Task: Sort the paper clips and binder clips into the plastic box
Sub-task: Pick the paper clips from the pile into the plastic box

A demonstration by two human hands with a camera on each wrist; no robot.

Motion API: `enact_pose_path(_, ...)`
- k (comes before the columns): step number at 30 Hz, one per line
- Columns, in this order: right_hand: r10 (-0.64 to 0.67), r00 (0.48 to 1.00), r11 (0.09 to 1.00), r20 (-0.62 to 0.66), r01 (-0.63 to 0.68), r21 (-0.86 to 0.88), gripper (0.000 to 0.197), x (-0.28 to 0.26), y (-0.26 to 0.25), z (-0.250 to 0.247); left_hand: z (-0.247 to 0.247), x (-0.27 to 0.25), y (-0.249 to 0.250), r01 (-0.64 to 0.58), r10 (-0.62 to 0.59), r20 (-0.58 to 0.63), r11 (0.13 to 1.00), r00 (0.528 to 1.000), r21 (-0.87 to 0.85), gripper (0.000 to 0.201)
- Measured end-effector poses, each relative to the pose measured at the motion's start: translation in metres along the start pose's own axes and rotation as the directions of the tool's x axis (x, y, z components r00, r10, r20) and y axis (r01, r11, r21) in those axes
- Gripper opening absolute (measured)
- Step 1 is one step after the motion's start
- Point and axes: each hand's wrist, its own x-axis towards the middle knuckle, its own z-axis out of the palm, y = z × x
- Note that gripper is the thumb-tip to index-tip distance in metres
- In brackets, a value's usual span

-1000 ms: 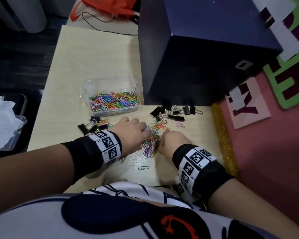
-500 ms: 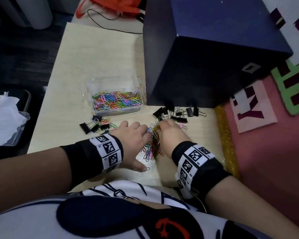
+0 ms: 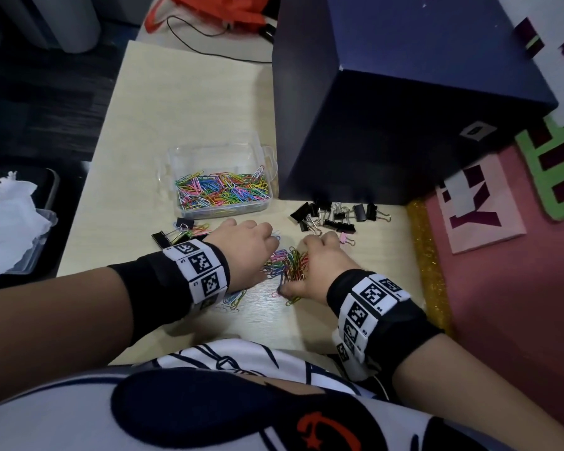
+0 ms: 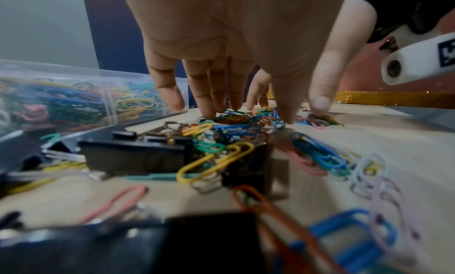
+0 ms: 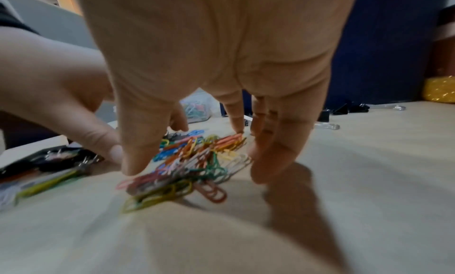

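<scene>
**Loose clips corralled between two hands**

From the head view, a heap of glossy wire paper clips [image 3: 287,265] is flanked on the pale wood-grain table [image 3: 176,125] by the left hand [image 3: 245,252] and right hand [image 3: 319,268], palms down. The clear plastic box [image 3: 220,180], half filled with coloured clips, is seen just beyond the left hand. Black folded-steel binder clips [image 3: 336,213] are scattered beside a matte navy cube [image 3: 404,109].

At the left wrist, fingers [image 4: 204,95] are held straight and spread, tips resting on the heap; boxy black binder clips [image 4: 133,157] are seen nearer the lens.

At the right wrist, fingers [image 5: 270,142] are extended, lightly bent, tips touching the tabletop around the tangled clips [image 5: 194,161]; nothing is pinched.
</scene>
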Motion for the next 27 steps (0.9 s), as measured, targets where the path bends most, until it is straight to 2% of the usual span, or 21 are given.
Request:
enact_pose_path(1,-0.015,1.0,1.0,0.017,0.015,-0.002,0.088,-0.001,-0.002,0.002,0.0,0.0,-0.001,0.003,-0.003,0.007,1.0,1.0,0.0,0.06)
enact_pose_path(3,-0.088,0.996,0.996,0.011,0.088,0.013,0.085,-0.003,-0.005,0.009,0.0,-0.001,-0.001,0.019,-0.02,0.03,1.0,0.999,0.002,0.066)
enact_pose_path(6,-0.165,0.985,0.985,-0.047,0.167,0.042,0.063,-0.002,-0.01,0.014,-0.002,-0.001,-0.002,0.035,-0.034,0.052,0.999,0.998,-0.019,0.052)
enact_pose_path(10,-0.175,0.98,0.982,-0.097,0.18,0.051,0.04,0.002,-0.013,0.015,-0.003,0.002,-0.003,0.008,-0.008,0.048,1.0,0.999,-0.005,0.03)
enact_pose_path(13,-0.173,0.979,0.984,-0.112,0.177,0.031,0.032,0.004,-0.014,0.013,-0.001,0.003,-0.007,-0.006,0.006,0.049,1.0,0.999,0.0,0.025)
enact_pose_path(16,-0.156,0.98,0.987,-0.12,0.16,0.027,0.034,0.007,-0.015,0.011,-0.001,0.003,-0.01,-0.019,0.019,0.047,1.0,0.999,0.011,0.023)
enact_pose_path(21,-0.123,0.986,0.987,-0.113,0.134,0.094,0.036,0.009,-0.016,-0.004,-0.004,0.001,-0.016,-0.015,0.014,-0.006,0.999,1.0,-0.032,0.025)
enact_pose_path(27,-0.143,0.978,0.981,-0.153,0.161,0.112,0.019,0.018,-0.037,-0.035,-0.015,-0.004,-0.039,0.017,-0.04,-0.161,0.99,0.986,-0.142,0.031)
